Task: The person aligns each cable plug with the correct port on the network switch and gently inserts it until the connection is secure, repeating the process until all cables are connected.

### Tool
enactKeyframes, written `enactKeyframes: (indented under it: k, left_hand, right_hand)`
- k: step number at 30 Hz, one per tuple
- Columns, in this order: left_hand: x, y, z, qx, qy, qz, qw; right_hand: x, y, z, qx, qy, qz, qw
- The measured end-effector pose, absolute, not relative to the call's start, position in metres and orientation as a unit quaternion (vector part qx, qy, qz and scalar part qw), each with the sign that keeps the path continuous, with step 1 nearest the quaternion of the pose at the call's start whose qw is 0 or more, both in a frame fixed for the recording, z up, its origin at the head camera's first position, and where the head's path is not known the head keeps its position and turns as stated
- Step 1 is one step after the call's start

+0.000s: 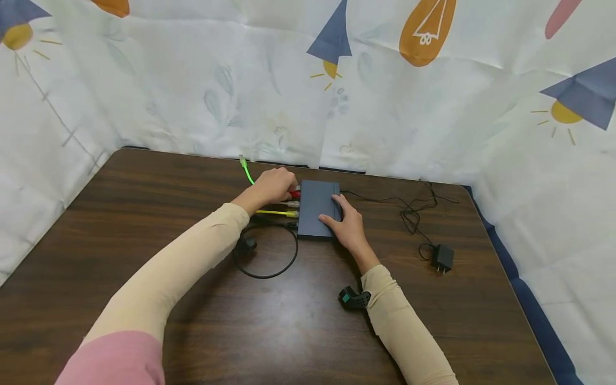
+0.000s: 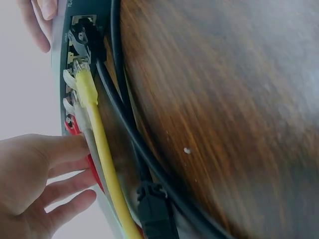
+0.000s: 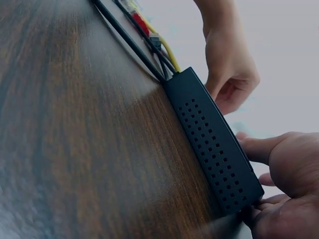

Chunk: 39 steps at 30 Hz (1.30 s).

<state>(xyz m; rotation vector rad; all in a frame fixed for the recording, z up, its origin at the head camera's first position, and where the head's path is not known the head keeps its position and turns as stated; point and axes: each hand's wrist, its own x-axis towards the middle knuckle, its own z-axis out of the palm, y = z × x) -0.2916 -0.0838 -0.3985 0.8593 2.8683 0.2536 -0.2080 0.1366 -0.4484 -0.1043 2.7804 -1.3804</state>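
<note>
A dark blue-grey network switch (image 1: 318, 209) lies flat on the table, its port side facing left. My left hand (image 1: 275, 184) pinches the red network cable (image 2: 93, 172) close to its plug, at the ports. Beside it, a grey plug (image 1: 291, 203), a yellow network cable (image 1: 274, 212) and a black network cable (image 2: 89, 42) sit in ports. My right hand (image 1: 350, 225) grips the right side of the switch, thumb on its top and fingers at the edge. The perforated side (image 3: 212, 154) shows in the right wrist view.
A green cable end (image 1: 244, 164) points up near the table's back edge. The black cable loops (image 1: 264, 276) in front of the ports. A black power adapter (image 1: 442, 258) lies right, with its tangled cord (image 1: 411, 214). Patterned fabric (image 1: 269, 96) hangs behind the table.
</note>
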Motion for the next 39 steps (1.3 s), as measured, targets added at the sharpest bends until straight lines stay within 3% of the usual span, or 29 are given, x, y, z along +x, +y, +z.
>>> enactKeyframes:
  k: [6, 19, 29, 39]
  left_hand:
    - [-0.291, -0.089, -0.394, 0.267, 0.956, 0.077, 0.090]
    - [-0.289, -0.099, -0.388, 0.257, 0.960, 0.098, 0.060]
    - [-0.300, -0.093, -0.392, 0.256, 0.959, 0.070, 0.096]
    - [-0.308, -0.086, -0.397, 0.265, 0.958, 0.069, 0.088]
  right_hand:
    - [-0.209, 0.137, -0.448, -0.033, 0.895, -0.445, 0.017]
    - [-0.207, 0.139, -0.448, -0.036, 0.896, -0.442, 0.024]
    - [-0.208, 0.140, -0.448, -0.038, 0.897, -0.440, 0.026]
    - [-0.210, 0.140, -0.448, -0.034, 0.896, -0.442, 0.018]
